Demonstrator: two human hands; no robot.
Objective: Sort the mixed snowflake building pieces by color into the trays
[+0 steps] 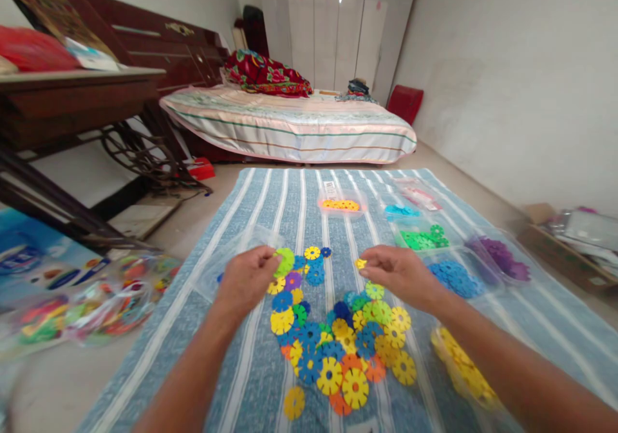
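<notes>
My left hand [248,275] pinches a lime-green notched plastic disc [284,262] above the left edge of a loose pile. In my right hand [398,272], a small yellow disc [360,264] sits between thumb and fingertips. Below and between the hands spreads the pile of snowflake-shaped discs [329,375] in blue, yellow, green and orange. Left of the pile, partly behind my left hand, is a clear plastic tub [205,272]. Beneath my right forearm lies a container of yellow discs [461,362], partly covered.
On the striped cloth [270,195], clear tubs hold orange-yellow [340,205], green [425,239], blue [454,277] and purple discs [502,258]. Bags of coloured pieces [106,304] lie on the floor at left. A sewing-machine table [77,98] and a bed [299,124] stand beyond.
</notes>
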